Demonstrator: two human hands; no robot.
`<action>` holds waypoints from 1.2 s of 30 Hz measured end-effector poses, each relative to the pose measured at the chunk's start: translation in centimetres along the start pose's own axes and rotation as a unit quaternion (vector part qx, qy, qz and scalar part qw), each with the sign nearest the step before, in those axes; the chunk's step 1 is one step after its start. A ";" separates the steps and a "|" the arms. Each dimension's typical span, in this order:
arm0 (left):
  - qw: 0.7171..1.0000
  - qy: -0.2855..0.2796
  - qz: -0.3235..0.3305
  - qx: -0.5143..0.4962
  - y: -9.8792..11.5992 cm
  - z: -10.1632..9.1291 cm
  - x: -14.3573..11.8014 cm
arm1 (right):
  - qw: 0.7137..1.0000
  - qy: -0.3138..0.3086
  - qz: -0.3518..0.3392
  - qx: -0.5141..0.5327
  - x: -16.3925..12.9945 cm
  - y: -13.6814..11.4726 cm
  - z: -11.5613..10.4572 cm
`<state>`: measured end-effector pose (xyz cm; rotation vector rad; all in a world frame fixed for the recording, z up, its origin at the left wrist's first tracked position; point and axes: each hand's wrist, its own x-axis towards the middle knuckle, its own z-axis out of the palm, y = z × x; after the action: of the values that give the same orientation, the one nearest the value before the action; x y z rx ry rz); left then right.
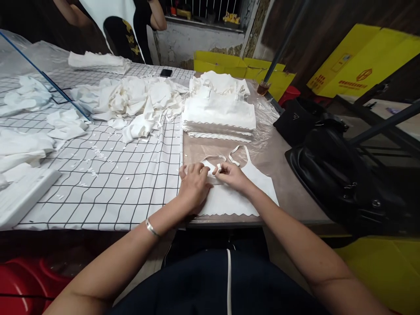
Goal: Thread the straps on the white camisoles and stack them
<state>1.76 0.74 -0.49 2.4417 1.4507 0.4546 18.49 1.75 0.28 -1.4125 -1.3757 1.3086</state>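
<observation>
A white camisole with thin straps and a scalloped hem lies flat at the table's front edge, hem toward me. My left hand rests on its upper left part, fingers spread and bent over the cloth. Just to the right, my right hand is closed in a pinch on a small white piece, too small to tell whether it is a tag or part of the strap. One loose strap loops up beyond the right hand. Part of the neckline is hidden under my fingers.
Behind the camisole stands a stack of folded white garments. Crumpled white garments and small white scraps lie on the checked cloth. Black bags sit at right, a phone at the back. A person stands across the table.
</observation>
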 end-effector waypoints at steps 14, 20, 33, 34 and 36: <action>0.963 -0.060 0.247 0.092 -1.0 2.5 -8.0 | 0.964 -0.051 0.239 0.107 12.6 -6.6 0.2; 0.963 -0.060 0.240 0.107 -0.9 3.0 -8.2 | 0.972 -0.072 0.223 0.006 13.8 -4.2 1.7; 0.962 -0.045 0.242 0.118 -1.2 3.3 -8.4 | 0.931 0.149 -0.156 -0.295 1.6 -0.8 -8.5; 0.962 -0.043 0.244 0.116 -1.2 3.2 -8.4 | 0.927 0.135 -0.164 -0.309 -0.3 0.8 -9.1; 0.962 -0.042 0.248 0.108 -1.1 2.8 -8.3 | 0.917 0.139 -0.170 -0.334 -3.1 3.5 -9.8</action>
<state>-1.73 -6.29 -4.60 2.9630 0.8818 0.2919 29.07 -0.46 -0.74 -1.6068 -1.8510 0.3886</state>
